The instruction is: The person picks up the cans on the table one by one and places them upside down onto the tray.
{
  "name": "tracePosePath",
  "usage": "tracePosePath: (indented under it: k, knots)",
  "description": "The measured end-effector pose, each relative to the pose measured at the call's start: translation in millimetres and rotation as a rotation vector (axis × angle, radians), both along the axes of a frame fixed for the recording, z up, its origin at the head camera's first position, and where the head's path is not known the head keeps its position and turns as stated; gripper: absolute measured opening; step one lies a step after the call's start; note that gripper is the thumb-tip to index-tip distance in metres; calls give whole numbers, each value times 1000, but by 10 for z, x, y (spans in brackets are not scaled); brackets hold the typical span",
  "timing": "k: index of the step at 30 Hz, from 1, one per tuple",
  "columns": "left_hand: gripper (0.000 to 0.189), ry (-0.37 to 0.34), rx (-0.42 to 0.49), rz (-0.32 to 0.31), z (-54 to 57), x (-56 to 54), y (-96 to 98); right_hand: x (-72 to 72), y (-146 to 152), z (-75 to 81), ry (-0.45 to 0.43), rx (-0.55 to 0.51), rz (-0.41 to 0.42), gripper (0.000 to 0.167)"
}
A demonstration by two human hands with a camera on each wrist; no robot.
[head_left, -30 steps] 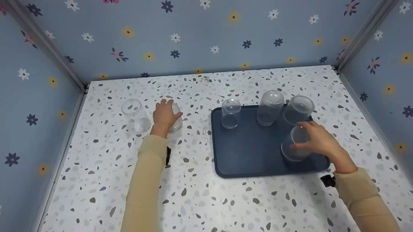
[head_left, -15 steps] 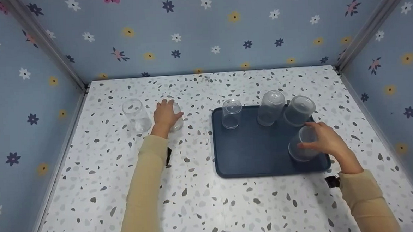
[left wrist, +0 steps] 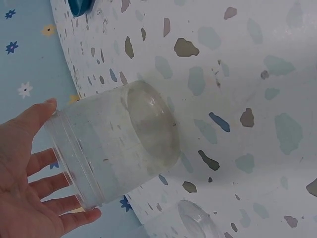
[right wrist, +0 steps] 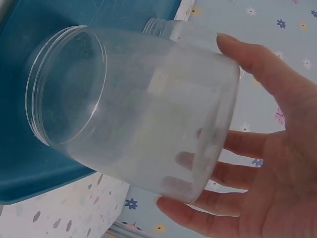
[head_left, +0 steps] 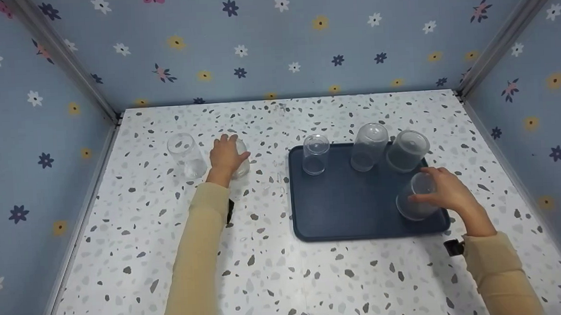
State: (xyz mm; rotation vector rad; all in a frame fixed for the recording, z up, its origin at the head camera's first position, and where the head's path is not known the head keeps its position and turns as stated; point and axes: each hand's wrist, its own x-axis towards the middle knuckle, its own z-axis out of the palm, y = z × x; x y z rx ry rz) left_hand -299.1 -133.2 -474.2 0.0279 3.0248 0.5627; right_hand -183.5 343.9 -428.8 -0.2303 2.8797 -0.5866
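On the left of the table my left hand (head_left: 223, 155) holds a clear jar (head_left: 242, 167) from above. In the left wrist view, that jar (left wrist: 111, 144) stands upright, with thumb and fingertips round its threaded rim. My right hand (head_left: 448, 192) grips a wider clear jar (head_left: 415, 208) at the right end of the dark blue tray (head_left: 341, 212). Its threaded mouth faces down to the tray in the right wrist view, where thumb and fingers (right wrist: 242, 176) span the base end of the jar (right wrist: 143, 109).
Three clear jars stand upside down along the tray's far side: a small one (head_left: 315, 158), a tall one (head_left: 367, 148) and a wide one (head_left: 407, 152) close to my right fingertips. Another clear jar (head_left: 187, 157) stands upright left of my left hand. Flower-patterned walls (head_left: 274, 42) enclose the table.
My right hand has shifted its jar rightward along the tray, toward the right edge. The left hand keeps its place on the other jar.
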Motion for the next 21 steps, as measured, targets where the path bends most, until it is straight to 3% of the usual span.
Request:
tracePosePath:
  k: [21]
  knots:
    - [65,-19,-12,11,-7,-14,13,-16,40,-5,-33,-2,7,90]
